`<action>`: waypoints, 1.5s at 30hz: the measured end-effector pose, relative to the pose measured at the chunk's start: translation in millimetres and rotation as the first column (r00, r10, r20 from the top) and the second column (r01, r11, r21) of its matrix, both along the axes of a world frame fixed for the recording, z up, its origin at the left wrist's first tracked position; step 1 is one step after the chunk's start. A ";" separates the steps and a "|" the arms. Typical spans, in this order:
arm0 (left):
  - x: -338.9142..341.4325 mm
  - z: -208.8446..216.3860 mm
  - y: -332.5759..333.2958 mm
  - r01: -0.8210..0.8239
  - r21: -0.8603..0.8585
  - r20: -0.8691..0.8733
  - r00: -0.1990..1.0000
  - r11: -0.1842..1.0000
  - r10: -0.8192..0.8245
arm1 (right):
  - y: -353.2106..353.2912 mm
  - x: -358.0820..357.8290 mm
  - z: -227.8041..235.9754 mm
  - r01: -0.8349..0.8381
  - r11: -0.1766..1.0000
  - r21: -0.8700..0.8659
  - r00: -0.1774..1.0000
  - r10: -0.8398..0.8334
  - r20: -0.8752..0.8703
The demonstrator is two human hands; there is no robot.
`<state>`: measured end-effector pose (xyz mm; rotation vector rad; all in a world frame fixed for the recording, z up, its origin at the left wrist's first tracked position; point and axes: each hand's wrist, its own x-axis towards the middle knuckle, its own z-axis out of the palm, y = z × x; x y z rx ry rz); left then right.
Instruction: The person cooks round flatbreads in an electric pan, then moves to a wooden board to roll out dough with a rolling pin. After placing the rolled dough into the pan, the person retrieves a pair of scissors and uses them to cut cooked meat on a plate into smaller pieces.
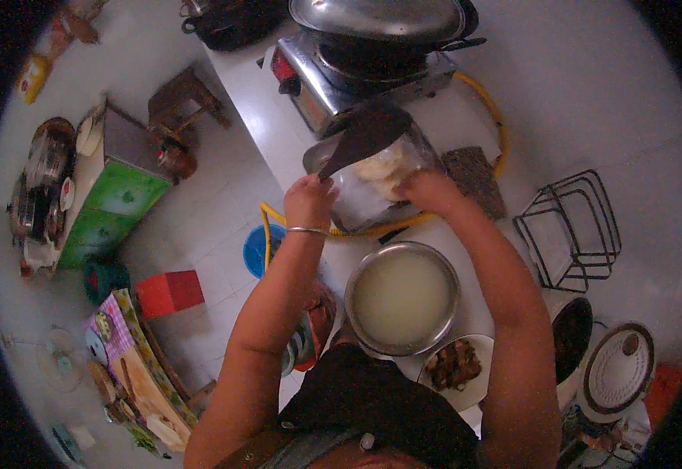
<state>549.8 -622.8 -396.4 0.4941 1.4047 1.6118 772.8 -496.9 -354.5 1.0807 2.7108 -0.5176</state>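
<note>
On the white counter, my left hand (309,202), a bangle at its wrist, pinches the near corner of a dark thin sheet (368,141), which looks like a plastic bag. The sheet slants up over a shallow tray (349,207) that seems lined with clear plastic. Pale, lumpy food (380,170) lies in the tray; its kind is unclear. My right hand (431,191) reaches in from the right, its curled fingers at the food's edge and partly hidden. Nearer to me stands a round metal bowl (349,313) of cloudy, pale liquid.
Behind the tray is a metal gas stove (309,86) bearing a wok covered by a domed lid (388,17). A yellow hose (501,133) curves around it. A plate (477,399) of brown food is near my right forearm. A black wire rack (571,227) is at right.
</note>
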 end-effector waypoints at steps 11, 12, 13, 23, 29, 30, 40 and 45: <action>-14.3 23.1 -13.5 -0.195 -0.148 0.146 0.965 0.970 0.217 | -31.6 15.1 16.8 -0.057 0.992 0.110 0.977 0.078 -0.197; -13.9 22.9 -16.0 -0.174 -0.149 0.136 0.971 0.973 0.195 | -32.2 17.0 17.9 -0.068 0.997 0.030 0.982 0.072 -0.173; -13.7 22.6 -19.0 -0.153 -0.151 0.125 0.977 0.977 0.172 | -32.9 18.3 19.4 -0.076 0.996 -0.050 0.987 0.068 -0.149; -14.2 -13.9 -55.7 -0.082 -0.170 0.127 0.986 0.982 0.105 | -40.1 44.3 87.3 0.141 0.987 0.076 0.918 -0.101 -0.383; -5.5 -23.0 -58.7 -0.093 -0.175 -0.026 0.996 0.980 0.090 | -87.5 80.8 173.8 0.163 0.980 0.111 0.928 -0.114 -0.354; -3.3 -26.1 -57.7 -0.037 -0.166 -0.045 0.999 0.985 0.030 | -97.9 94.7 188.1 0.172 0.975 0.144 0.925 -0.109 -0.364; -83.1 -46.5 -102.1 -0.056 -0.176 -0.016 0.998 0.983 0.054 | -237.3 227.5 302.7 0.597 0.759 0.259 0.602 -0.211 -0.771; -65.7 -21.1 -149.5 -0.021 -0.145 0.036 0.999 0.989 0.027 | -363.8 298.4 283.6 0.780 0.622 0.070 0.375 -0.374 -0.848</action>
